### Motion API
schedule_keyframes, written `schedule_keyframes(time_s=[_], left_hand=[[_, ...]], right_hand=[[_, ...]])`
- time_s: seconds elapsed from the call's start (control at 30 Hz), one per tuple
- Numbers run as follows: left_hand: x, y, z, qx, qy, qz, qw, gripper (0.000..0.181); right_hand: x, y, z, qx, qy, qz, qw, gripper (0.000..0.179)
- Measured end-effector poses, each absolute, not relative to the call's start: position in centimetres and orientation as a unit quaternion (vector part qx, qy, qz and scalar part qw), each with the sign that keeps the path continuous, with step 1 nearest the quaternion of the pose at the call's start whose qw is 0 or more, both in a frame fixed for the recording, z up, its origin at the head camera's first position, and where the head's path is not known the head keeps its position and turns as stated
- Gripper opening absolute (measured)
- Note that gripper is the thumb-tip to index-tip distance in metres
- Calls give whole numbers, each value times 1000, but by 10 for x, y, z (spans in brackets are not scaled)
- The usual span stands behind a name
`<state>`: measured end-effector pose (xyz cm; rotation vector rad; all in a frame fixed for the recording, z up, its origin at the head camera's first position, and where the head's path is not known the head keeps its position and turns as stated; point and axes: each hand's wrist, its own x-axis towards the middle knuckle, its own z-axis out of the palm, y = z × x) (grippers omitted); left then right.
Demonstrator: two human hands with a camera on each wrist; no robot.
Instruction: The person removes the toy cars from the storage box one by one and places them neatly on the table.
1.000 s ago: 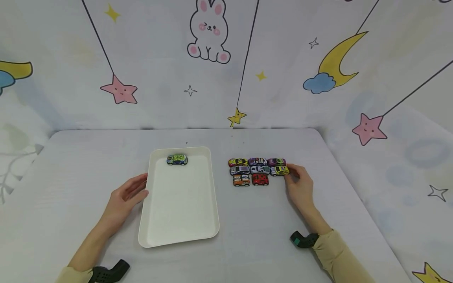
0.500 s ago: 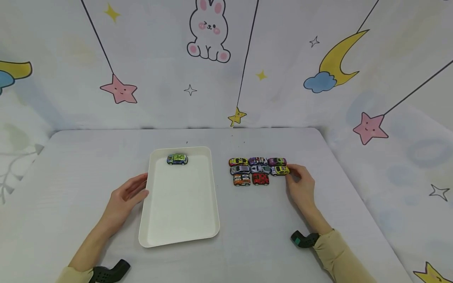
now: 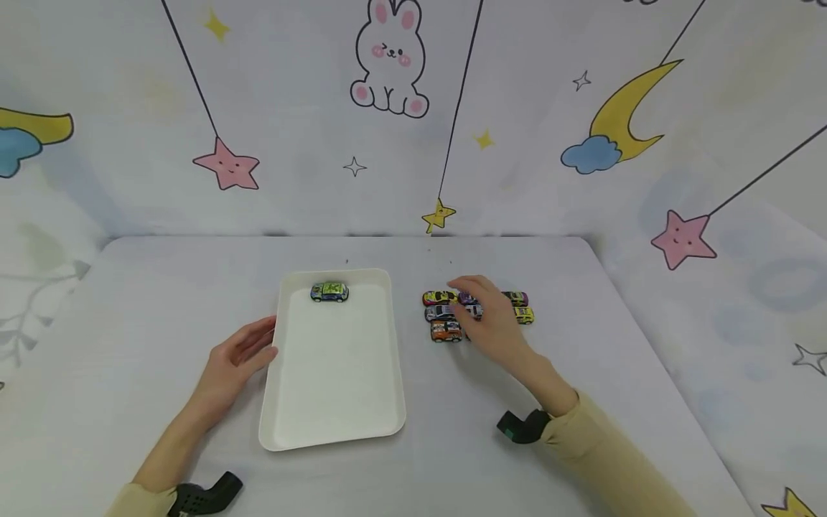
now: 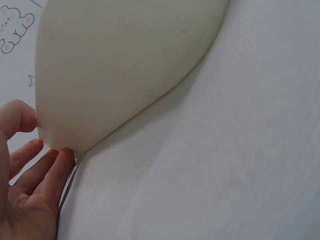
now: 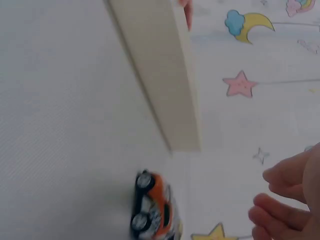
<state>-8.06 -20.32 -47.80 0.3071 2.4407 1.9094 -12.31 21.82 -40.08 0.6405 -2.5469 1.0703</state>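
Note:
My left hand (image 3: 232, 366) rests with fingertips and thumb against the left side of a white tray (image 3: 332, 373); the left wrist view shows those fingertips at the tray's outer wall (image 4: 115, 65). Inside the tray, near its far edge, sits a green-and-blue toy car (image 3: 329, 291). Over a cluster of toy cars right of the tray hovers my right hand (image 3: 494, 327), thumb and fingers apart, nothing between them. Beside it show an orange car (image 3: 446, 331), a yellow car (image 3: 439, 298) and a silver car (image 3: 439, 313). The hand hides other cars partly, the red one almost wholly.
A yellow car (image 3: 524, 315) and a purple-green car (image 3: 516, 298) show beyond the right hand's far side. Behind the white-covered table (image 3: 194, 280) hangs a cloth printed with a rabbit (image 3: 390, 64), stars and a moon. Each wrist wears a black camera.
My right hand has left the cluster's right end and moved left over the cars. The left hand keeps its place at the tray, and the whole head view has shifted slightly.

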Motion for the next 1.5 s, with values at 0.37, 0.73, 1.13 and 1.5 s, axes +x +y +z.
schedule_keyframes(time_s=[0.37, 0.73, 1.13, 1.5], left_hand=[[-82, -203, -482, 96, 776, 624, 13, 53], [-82, -203, -480, 86, 767, 636, 20, 53], [-81, -202, -478, 88, 771, 631, 13, 52], [-80, -202, -477, 88, 773, 628, 16, 54]], right_hand=[[-153, 100, -394, 251, -912, 325, 18, 36], [-176, 37, -397, 247, -953, 174, -38, 37], [-186, 31, -408, 254, -962, 98, -28, 30], [-182, 34, -411, 249, -954, 160, -47, 26]])
